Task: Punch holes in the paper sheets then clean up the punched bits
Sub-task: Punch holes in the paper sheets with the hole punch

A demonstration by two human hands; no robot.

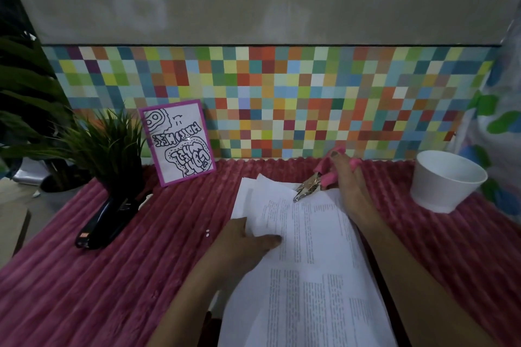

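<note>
The printed white paper sheets (pixel 307 276) lie in a loose stack on the bench (pixel 84 290), which is covered in ribbed pink plush. The left hand (pixel 245 242) pinches their left edge, thumb on top. The right hand (pixel 348 186) has its fingers curled round the pink handles of a shiny metal hole punch (pixel 308 187), whose nose bites the sheets' far edge. Two tiny round white punched bits (pixel 207 232) lie left of the stack, and a smooth tapered white cup (pixel 445 186) stands to the right.

— Where's the left hand (pixel 248 236)?
— Lower centre, forearm rising from the bottom edge, thumb atop the paper sheets (pixel 310 234), fingers tucked under their edge.
— The right hand (pixel 346 180)?
— Right of centre, arm outstretched, fingers curled round the hole punch (pixel 307 187).
</note>
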